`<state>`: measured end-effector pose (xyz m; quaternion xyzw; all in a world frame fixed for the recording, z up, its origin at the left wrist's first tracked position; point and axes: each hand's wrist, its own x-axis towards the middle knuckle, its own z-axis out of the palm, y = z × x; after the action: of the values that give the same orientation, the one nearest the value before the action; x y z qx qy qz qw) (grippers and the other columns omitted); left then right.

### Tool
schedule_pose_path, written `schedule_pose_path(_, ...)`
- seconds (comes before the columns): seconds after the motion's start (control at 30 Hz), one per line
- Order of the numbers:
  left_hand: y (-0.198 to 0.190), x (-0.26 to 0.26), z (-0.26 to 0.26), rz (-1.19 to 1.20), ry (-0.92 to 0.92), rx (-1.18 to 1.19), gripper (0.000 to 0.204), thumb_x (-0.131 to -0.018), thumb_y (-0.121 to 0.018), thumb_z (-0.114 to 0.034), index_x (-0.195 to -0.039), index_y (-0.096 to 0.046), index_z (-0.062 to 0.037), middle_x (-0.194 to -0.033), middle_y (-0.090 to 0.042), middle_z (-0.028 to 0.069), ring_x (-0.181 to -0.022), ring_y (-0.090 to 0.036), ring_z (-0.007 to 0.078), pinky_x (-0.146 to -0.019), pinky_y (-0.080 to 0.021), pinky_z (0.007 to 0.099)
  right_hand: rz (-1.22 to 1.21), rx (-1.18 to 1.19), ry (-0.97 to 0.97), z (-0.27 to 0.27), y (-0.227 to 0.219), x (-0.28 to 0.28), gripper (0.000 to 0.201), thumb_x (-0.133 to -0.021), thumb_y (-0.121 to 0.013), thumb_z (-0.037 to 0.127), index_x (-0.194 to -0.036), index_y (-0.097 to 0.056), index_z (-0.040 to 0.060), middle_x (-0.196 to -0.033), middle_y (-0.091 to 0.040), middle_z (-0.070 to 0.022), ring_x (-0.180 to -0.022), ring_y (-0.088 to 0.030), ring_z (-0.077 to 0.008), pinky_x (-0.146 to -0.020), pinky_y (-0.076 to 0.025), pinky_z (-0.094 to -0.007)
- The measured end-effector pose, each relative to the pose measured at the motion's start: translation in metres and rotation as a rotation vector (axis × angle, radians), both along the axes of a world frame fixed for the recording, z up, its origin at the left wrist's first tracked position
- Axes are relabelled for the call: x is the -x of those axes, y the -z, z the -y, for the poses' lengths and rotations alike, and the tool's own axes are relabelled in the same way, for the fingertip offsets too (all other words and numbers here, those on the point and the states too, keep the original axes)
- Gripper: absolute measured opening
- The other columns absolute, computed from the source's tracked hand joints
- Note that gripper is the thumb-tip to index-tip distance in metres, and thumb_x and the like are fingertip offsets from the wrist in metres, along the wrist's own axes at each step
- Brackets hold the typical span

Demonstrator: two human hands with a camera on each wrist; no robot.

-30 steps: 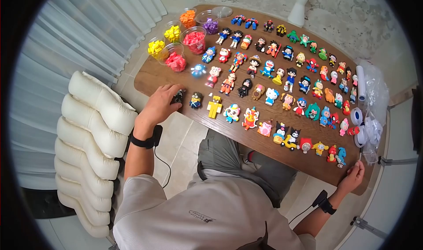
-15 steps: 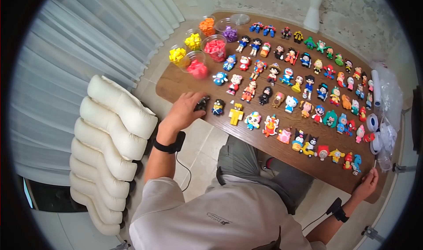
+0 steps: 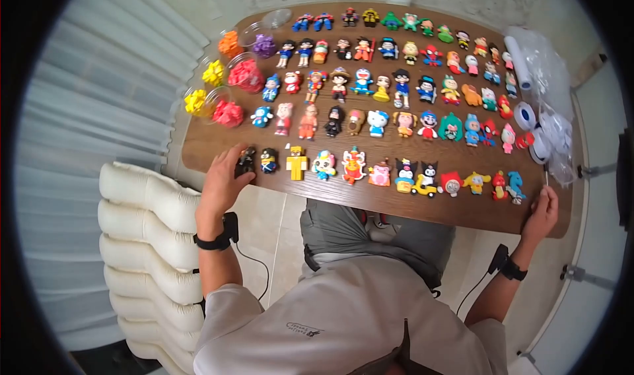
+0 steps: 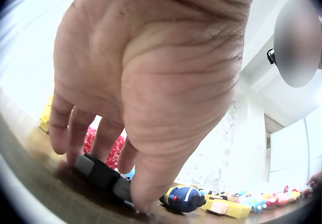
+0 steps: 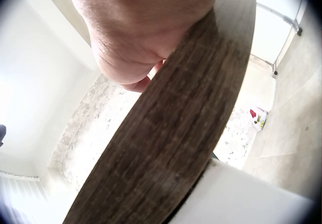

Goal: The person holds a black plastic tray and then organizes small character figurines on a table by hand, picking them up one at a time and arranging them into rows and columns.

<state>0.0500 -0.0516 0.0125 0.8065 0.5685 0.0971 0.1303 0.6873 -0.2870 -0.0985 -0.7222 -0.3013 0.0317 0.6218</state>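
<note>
Left hand (image 3: pixel 224 177): fingers narrowed about a black figure (image 3: pixel 246 162), with the thumb at its near end and the other fingers along its far side. The figure lies on the desk (image 3: pixel 429 206), at the left end of the front row. Right hand (image 3: pixel 543 213): fingers bent at the desk's near right edge, beside the lower end of a thin white stick (image 3: pixel 547 175); whether they grip it cannot be told, the desk hiding most of them in the right wrist view.

Just right of the black figure stands or lies a blue-and-yellow figure (image 3: pixel 269 160), followed by a yellow blocky figure (image 3: pixel 296 163). Further rows of colourful figures (image 3: pixel 378 123) extend behind. Far left: clear cups (image 3: pixel 228 92) of red, yellow, orange and purple pieces. Far right: a white roll (image 3: pixel 518 63), tape rolls (image 3: pixel 525 115) and clear plastic wrapping (image 3: pixel 545 84).
</note>
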Motion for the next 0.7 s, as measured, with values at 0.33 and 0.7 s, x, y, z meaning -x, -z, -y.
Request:
schedule_pose_path(0.33, -0.0028, -0.0034, -0.0006, -0.015, -0.003, 0.017, 0.061, -0.077, -0.078, -0.007, -0.134, -0.055, -0.0072, -0.12, -0.065, 0.0168, -0.113, -0.06, 0.0373, -0.095, -0.048, 0.0429, -0.008, -0.013, 0.004, -0.0016, -0.0037, 0.0054, 0.02, -0.102, -0.059, 0.016, -0.112, -0.067, 0.0014, -0.072, -0.049, 0.0047, -0.064, -0.042, -0.0033, -0.057, -0.034, -0.0202)
schedule_pose_path(0.7, -0.0023, -0.0028, 0.0006, 0.009, -0.003, -0.069, 0.051, -0.076, -0.081, -0.006, -0.121, -0.058, -0.0027, -0.115, -0.067, 0.0188, -0.107, -0.062, 0.0385, -0.091, -0.05, 0.0439, -0.026, -0.039, 0.009, -0.0025, -0.0085, 0.0109, 0.018, -0.101, -0.06, 0.014, -0.109, -0.067, 0.0, -0.074, -0.053, 0.0037, -0.065, -0.045, -0.0034, -0.058, -0.036, -0.02)
